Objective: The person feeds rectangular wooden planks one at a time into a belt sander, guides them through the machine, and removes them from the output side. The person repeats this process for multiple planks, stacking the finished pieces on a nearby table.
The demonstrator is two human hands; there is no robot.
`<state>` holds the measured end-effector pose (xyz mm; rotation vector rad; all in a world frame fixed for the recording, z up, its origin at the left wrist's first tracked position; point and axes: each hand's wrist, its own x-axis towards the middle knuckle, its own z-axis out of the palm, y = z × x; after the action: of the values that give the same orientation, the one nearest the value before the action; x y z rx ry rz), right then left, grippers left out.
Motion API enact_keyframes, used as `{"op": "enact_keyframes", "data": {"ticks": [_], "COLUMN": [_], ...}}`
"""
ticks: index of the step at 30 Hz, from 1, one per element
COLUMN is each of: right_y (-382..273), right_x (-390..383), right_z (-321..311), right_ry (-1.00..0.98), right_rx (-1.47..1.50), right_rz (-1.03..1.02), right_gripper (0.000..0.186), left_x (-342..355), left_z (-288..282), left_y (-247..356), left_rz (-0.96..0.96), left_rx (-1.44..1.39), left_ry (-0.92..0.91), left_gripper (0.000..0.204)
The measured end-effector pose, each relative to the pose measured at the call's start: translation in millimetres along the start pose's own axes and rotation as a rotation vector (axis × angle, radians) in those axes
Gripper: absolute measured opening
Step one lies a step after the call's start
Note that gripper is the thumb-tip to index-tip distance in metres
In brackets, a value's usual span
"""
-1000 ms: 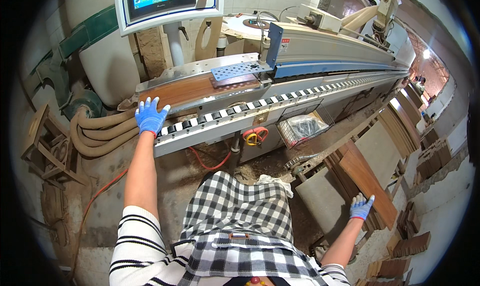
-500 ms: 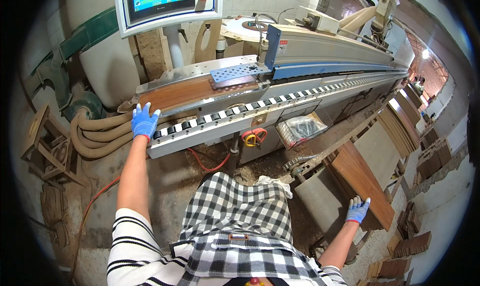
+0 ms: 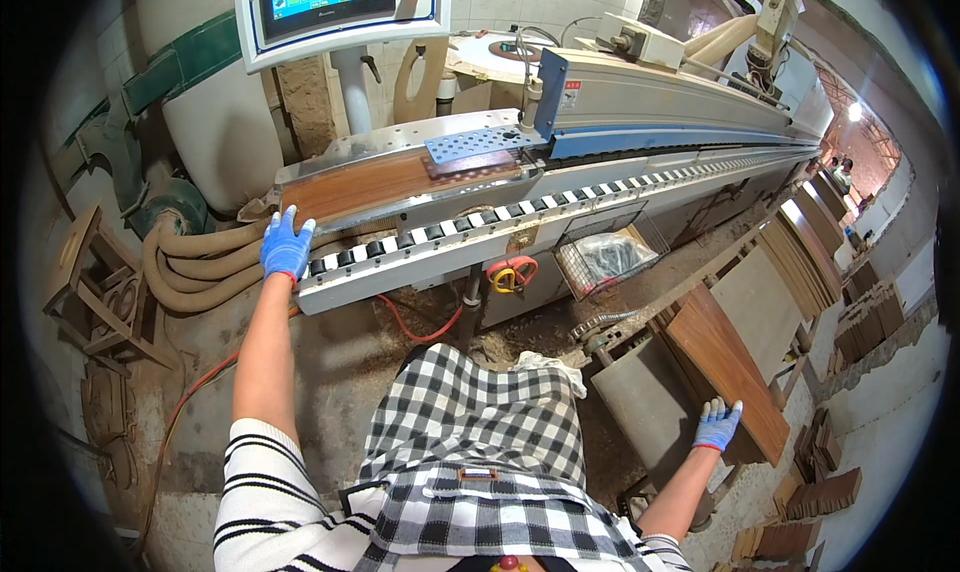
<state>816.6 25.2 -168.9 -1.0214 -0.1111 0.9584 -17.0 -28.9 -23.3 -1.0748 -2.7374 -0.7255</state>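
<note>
My left hand [image 3: 287, 244], in a blue glove with pale fingertips, has its fingers spread at the near left end of a reddish-brown board [image 3: 360, 180] that lies on the machine's infeed bed, partly under a blue perforated plate [image 3: 470, 142]. Below it runs a row of black-and-white rollers [image 3: 430, 234]. At the lower right, my right hand [image 3: 718, 422], also gloved, rests its extended fingers along the near edge of a loose wooden plank [image 3: 728, 372] lying on stacked boards beside a grey conveyor surface [image 3: 635, 404].
A control panel [image 3: 330, 2] stands over the machine. Hoses [image 3: 200, 287] loop at left beside a wooden stool [image 3: 90, 282]. A wire basket [image 3: 610, 252] hangs on the front, near red-and-yellow handles [image 3: 510, 274]. Board stacks [image 3: 860, 327] line the right side. Distant people [image 3: 840, 172] are small.
Over the last second my left hand has moved slightly left along the board's end. My right hand has shifted a little down and left, and the top plank has moved slightly with it.
</note>
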Motion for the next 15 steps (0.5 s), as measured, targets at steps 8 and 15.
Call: {"op": "enact_keyframes", "data": {"ticks": [8, 15], "right_y": [-9.7, -22.2], "right_x": [-5.7, 16.0], "right_z": [-5.5, -31.6], "right_ry": [0.041, 0.093], "right_rx": [0.034, 0.07], "right_rz": [-0.057, -0.062], "right_gripper": [0.079, 0.091], "left_x": [3.8, 9.4], "left_z": [-0.6, 2.3], "left_y": [-1.8, 7.6], "left_rz": [-0.009, 0.062], "left_rx": [0.031, 0.093], "left_ry": [-0.028, -0.035], "left_gripper": [0.06, 0.057]}}
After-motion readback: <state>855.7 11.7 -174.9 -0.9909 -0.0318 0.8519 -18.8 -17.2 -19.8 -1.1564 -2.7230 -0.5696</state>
